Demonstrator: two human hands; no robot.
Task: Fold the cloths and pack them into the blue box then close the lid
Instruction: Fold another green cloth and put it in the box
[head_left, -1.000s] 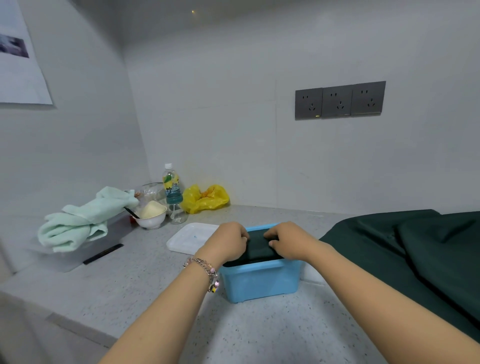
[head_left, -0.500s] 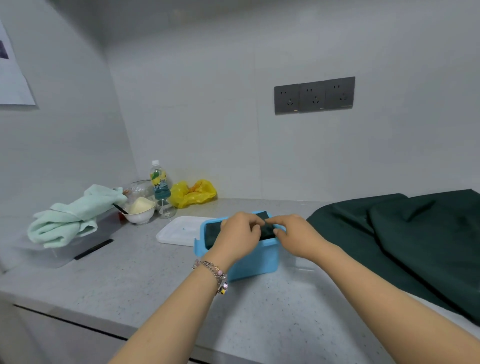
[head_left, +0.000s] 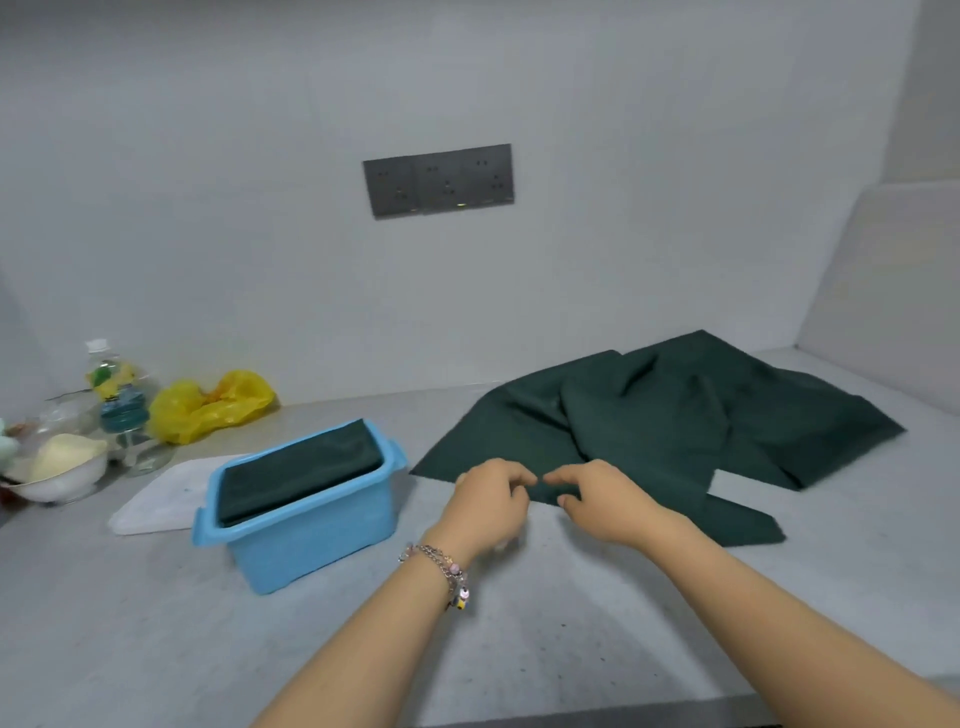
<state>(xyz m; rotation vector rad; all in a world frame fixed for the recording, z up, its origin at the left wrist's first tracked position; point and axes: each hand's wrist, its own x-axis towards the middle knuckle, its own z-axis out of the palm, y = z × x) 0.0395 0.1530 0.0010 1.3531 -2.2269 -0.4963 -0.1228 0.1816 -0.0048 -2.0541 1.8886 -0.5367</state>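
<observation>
Hands meet at the loose green cloth's (head_left: 675, 421) near edge: left hand (head_left: 488, 506) and right hand (head_left: 602, 499) curled, grip unclear; blue box (head_left: 311, 525) lidless.

The desk (head_left: 156, 639) looks like matt grey stone with fine dark speckles. The blue box (head_left: 317, 530) is smooth plastic with a dull sheen, and the white lid (head_left: 156, 499) beside it is plastic too (slightly translucent). The dark green cloths (head_left: 675, 415) are matt woven fabric, softly creased. The yellow bag (head_left: 213, 405) is thin, glossy, crinkled plastic.
</observation>
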